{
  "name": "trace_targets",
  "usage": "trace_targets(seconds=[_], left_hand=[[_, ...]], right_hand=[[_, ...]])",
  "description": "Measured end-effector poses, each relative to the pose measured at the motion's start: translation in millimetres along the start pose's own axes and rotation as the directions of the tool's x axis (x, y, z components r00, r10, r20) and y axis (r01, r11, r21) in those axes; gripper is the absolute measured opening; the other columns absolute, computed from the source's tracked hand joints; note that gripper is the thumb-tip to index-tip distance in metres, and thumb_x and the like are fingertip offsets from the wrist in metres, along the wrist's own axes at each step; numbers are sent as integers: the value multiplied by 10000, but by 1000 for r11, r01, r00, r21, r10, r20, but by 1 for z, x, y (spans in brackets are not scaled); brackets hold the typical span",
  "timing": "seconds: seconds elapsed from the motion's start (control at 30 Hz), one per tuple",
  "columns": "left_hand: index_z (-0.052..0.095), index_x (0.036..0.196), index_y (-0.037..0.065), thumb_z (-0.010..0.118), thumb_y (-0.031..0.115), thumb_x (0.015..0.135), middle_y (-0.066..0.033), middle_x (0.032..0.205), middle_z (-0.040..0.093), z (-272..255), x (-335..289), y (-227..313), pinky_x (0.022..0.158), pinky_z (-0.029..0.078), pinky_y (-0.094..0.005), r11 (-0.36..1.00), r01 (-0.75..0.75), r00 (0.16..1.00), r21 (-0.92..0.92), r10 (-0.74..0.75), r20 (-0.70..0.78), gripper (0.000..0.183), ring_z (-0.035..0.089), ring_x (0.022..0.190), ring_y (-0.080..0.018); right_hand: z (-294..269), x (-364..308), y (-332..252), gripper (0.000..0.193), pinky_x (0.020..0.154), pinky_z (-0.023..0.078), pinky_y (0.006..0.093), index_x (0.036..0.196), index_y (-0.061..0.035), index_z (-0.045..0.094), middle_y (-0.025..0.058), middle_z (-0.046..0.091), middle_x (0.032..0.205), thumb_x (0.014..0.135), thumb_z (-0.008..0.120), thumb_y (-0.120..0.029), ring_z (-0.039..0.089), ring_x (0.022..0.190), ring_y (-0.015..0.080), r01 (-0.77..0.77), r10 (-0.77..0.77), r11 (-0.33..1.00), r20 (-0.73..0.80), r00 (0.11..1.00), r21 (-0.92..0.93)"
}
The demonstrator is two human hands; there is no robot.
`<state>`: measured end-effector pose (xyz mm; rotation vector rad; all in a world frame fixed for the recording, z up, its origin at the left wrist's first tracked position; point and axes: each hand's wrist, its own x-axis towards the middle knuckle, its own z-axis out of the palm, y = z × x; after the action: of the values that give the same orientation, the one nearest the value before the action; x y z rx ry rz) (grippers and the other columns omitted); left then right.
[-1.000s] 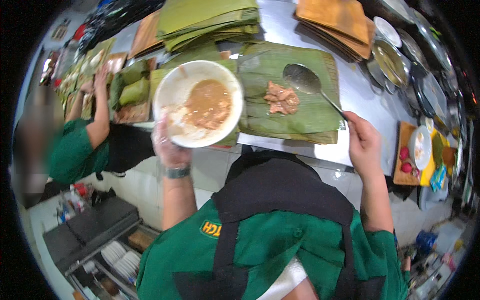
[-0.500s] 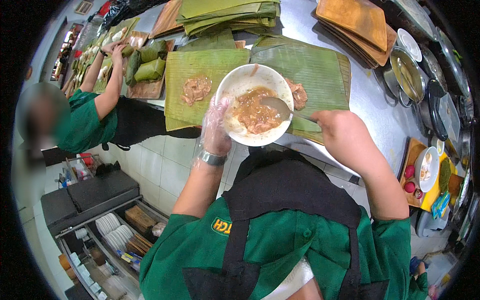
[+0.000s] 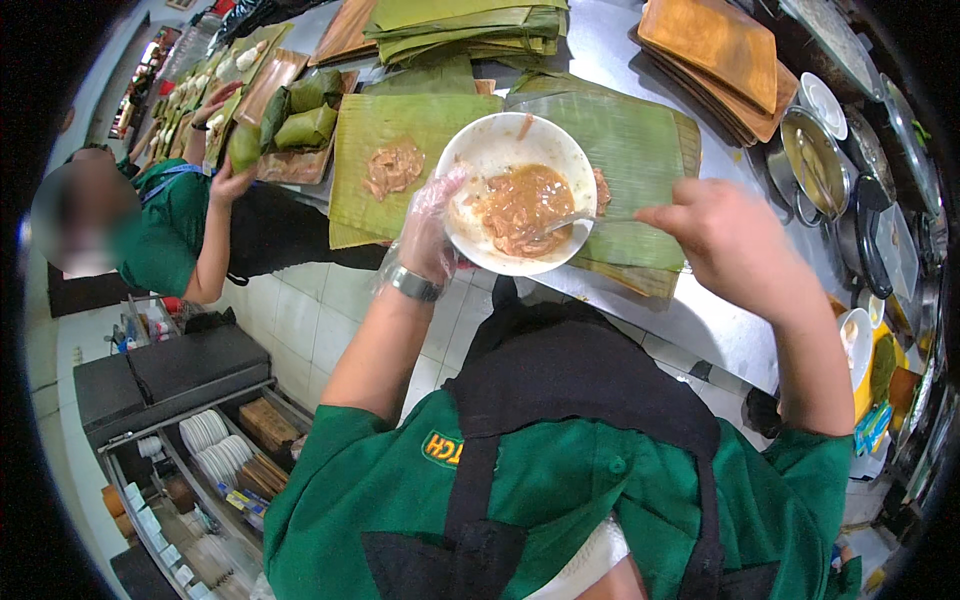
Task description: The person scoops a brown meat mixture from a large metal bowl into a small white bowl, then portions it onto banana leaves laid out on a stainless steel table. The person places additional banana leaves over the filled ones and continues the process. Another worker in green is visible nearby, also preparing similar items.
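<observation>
My left hand (image 3: 430,225), in a clear plastic glove, grips the left rim of a white bowl (image 3: 490,140), which is tilted toward me. Brown sauced meat (image 3: 520,205) lies inside it. A metal spoon (image 3: 575,222) dips into the meat, its handle pinched in my right hand (image 3: 700,235). Beneath and beyond the bowl are two spreads of green banana leaf. The left banana leaf (image 3: 350,195) bears a mound of meat (image 3: 394,167). On the right banana leaf (image 3: 640,150) another mound of meat (image 3: 601,190) is mostly hidden by the bowl.
Stacked banana leaves (image 3: 465,35) lie at the back. Wooden boards (image 3: 710,50) and a metal pot (image 3: 812,160) stand right. At left, a co-worker (image 3: 180,220) holds a leaf parcel (image 3: 244,148) beside more wrapped parcels (image 3: 308,126). A drawer with plates (image 3: 222,460) is open lower left.
The spoon has sunk from the bowl's right rim into the meat, and my right hand has shifted slightly right. The co-worker has lifted a leaf parcel off to the left.
</observation>
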<state>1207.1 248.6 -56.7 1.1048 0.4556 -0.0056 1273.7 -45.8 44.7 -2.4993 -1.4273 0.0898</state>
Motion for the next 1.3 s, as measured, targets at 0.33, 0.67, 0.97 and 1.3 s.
trace_targets(seconds=[0.33,0.67,0.97,1.3], left_hand=[[462,1247,-39,595,208,857,-159,1136,596,14,43,-4,891,513,-359,981,-186,982,-54,185,-21,481,618,1021,-257],[495,1216,-28,588,191,847,-153,1119,608,19,57,5,919,499,-397,989,-83,997,-121,81,-18,439,616,1026,-268],[507,1218,-24,623,226,838,-157,1164,610,11,65,-2,938,487,-388,943,192,977,-273,-157,145,470,611,1054,-258],[547,1160,-27,634,212,815,-143,1064,651,1,38,-11,841,536,-355,970,105,993,-221,-113,-22,428,656,935,-236]], right_hand=[[-10,35,17,235,673,475,414,917,-60,680,114,567,747,717,561,-22,592,748,306,7,-22,977,-68,997,-214],[-19,62,56,239,650,476,425,915,-52,696,142,599,725,721,565,-2,599,716,323,110,-110,994,21,994,1],[11,95,121,175,508,374,251,983,-7,679,-16,535,619,876,570,-91,456,551,75,-422,73,709,537,841,564],[35,70,152,193,428,260,192,1011,-19,688,-60,481,580,868,587,-99,377,483,23,-552,129,259,538,833,793]])
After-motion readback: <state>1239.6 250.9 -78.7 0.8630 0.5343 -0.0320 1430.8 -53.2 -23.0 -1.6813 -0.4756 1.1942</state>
